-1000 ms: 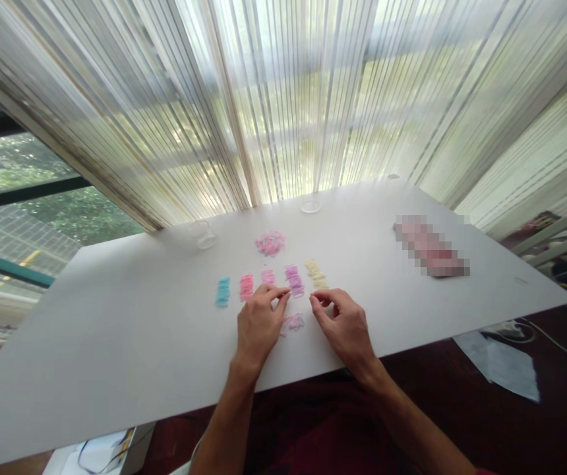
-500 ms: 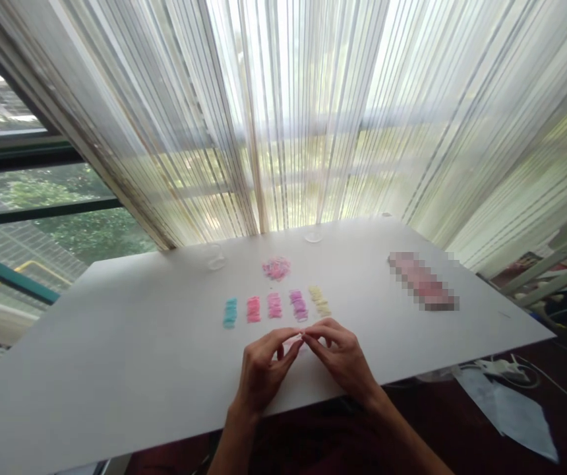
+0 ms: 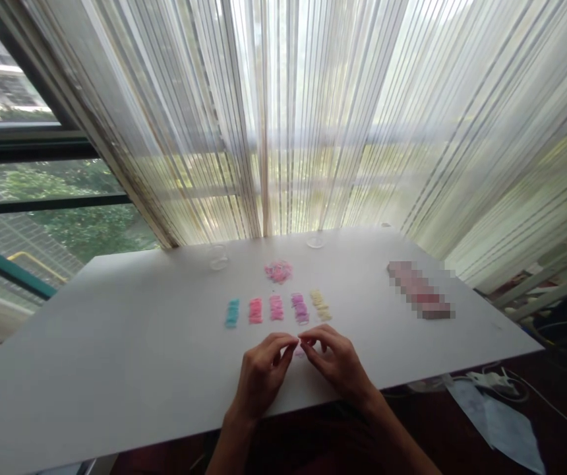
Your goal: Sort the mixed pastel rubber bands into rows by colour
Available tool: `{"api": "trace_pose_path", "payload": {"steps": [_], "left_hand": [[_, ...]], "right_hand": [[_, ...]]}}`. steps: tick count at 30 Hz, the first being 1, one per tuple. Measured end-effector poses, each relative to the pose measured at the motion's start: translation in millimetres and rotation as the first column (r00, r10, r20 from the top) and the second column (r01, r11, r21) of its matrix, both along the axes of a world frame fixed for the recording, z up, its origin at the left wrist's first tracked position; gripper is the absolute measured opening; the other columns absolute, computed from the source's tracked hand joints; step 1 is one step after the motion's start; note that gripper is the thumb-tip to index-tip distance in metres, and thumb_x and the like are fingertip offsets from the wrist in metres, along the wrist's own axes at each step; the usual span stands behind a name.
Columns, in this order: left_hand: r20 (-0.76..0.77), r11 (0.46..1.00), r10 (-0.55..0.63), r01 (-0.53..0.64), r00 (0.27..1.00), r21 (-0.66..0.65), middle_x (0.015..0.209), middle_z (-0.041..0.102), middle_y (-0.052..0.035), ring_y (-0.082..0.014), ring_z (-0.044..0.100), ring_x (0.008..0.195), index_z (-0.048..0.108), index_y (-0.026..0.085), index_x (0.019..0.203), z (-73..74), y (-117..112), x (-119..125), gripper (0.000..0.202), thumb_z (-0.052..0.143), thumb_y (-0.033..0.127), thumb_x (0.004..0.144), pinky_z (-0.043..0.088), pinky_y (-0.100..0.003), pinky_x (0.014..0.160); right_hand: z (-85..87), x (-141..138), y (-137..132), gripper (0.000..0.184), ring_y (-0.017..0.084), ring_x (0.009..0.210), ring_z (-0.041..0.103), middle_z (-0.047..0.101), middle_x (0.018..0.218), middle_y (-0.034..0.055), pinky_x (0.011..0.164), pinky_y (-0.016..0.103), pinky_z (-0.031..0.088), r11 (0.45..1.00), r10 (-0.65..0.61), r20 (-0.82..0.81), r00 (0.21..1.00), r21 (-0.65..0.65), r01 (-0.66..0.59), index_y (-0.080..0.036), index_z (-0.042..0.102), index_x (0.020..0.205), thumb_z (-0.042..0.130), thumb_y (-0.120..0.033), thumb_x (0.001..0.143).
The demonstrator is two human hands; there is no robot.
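My left hand (image 3: 265, 367) and my right hand (image 3: 337, 361) meet fingertip to fingertip over the front of the white table. Both pinch thumb against forefinger; whatever is between the tips is too small to make out. Just below the fingertips lies a little pinkish-purple band (image 3: 299, 353), partly hidden. Beyond the hands, small elastic bands are sorted by colour into short columns: teal (image 3: 233, 313), bright pink (image 3: 256, 310), light pink (image 3: 276, 307), purple (image 3: 300, 309) and pale yellow (image 3: 320, 305). Behind these sits a loose heap of mixed pink bands (image 3: 278, 271).
Two clear round dishes or lids, one at left (image 3: 218, 258) and one at right (image 3: 315, 243), rest near the table's back edge. A blurred-out pinkish object (image 3: 419, 290) lies on the right side. Striped sheer curtains (image 3: 303, 132) hang behind the white table (image 3: 140, 356).
The fingertips have drawn slightly apart, and the little band below them shows more clearly. The whole view has shifted slightly; the sorted columns look the same.
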State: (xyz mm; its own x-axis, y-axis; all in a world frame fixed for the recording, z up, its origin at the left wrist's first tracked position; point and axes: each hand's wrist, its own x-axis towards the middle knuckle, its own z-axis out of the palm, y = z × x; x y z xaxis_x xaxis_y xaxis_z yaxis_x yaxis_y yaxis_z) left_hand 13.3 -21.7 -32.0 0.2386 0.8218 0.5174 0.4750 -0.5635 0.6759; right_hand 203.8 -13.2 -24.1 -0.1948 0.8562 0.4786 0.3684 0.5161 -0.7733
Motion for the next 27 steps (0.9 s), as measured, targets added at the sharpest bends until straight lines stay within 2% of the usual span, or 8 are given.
{"api": "trace_pose_path", "payload": {"steps": [3,14,19,24,27], "left_hand": [[-0.012,1.000,0.031,-0.031,0.999,-0.003,0.098,0.076,-0.0050,-0.0123,0.067,0.069,0.069,0.022,0.107,0.7,0.3,0.0,0.015,0.056,0.022,0.102,0.055,-0.024,0.068],[-0.032,0.997,0.077,-0.077,0.996,0.022,0.094,0.076,-0.0049,-0.0116,0.063,0.064,0.069,0.022,0.106,4.6,-0.5,0.8,0.015,0.055,0.024,0.102,0.055,-0.024,0.066],[-0.025,0.998,0.066,-0.066,0.998,-0.003,0.097,0.074,-0.0047,-0.0111,0.062,0.065,0.068,0.022,0.103,3.4,-1.1,1.1,0.013,0.055,0.022,0.101,0.054,-0.023,0.065],[0.002,0.994,0.105,-0.105,0.995,-0.011,0.100,0.072,-0.0042,-0.0095,0.058,0.061,0.066,0.022,0.110,1.4,-0.9,1.3,0.014,0.059,0.023,0.099,0.053,-0.022,0.061],[-0.004,0.995,0.093,-0.093,0.996,-0.018,0.097,0.073,-0.0038,-0.0102,0.060,0.062,0.068,0.022,0.105,1.0,-0.5,1.3,0.012,0.057,0.024,0.100,0.053,-0.022,0.062]], "right_hand": [[0.7,-0.3,0.4,0.011,0.016,0.072,0.067,0.073,0.084,0.0034,0.064,0.027,0.056,1.000,-0.024,0.018,1.000,0.017,0.024,-0.023,0.075,0.096,0.064,-0.025,0.095],[-1.8,-0.5,2.1,0.016,0.017,0.068,0.066,0.073,0.078,0.0034,0.061,0.028,0.056,0.994,-0.093,0.020,0.995,0.056,0.092,-0.022,0.074,0.091,0.065,-0.034,0.096],[-3.1,-0.6,1.9,0.018,0.017,0.067,0.065,0.071,0.077,0.0025,0.061,0.027,0.054,0.994,-0.097,0.013,0.995,0.052,0.096,-0.022,0.073,0.087,0.065,-0.035,0.097],[-3.6,-0.1,1.8,0.018,0.017,0.068,0.065,0.072,0.077,0.0029,0.062,0.028,0.055,0.994,-0.097,0.017,0.995,0.043,0.096,-0.022,0.073,0.088,0.064,-0.035,0.097],[-2.7,0.6,1.8,0.019,0.017,0.067,0.065,0.072,0.077,0.0028,0.062,0.028,0.054,0.995,-0.088,0.023,0.996,0.044,0.087,-0.022,0.074,0.088,0.064,-0.034,0.098]]}}
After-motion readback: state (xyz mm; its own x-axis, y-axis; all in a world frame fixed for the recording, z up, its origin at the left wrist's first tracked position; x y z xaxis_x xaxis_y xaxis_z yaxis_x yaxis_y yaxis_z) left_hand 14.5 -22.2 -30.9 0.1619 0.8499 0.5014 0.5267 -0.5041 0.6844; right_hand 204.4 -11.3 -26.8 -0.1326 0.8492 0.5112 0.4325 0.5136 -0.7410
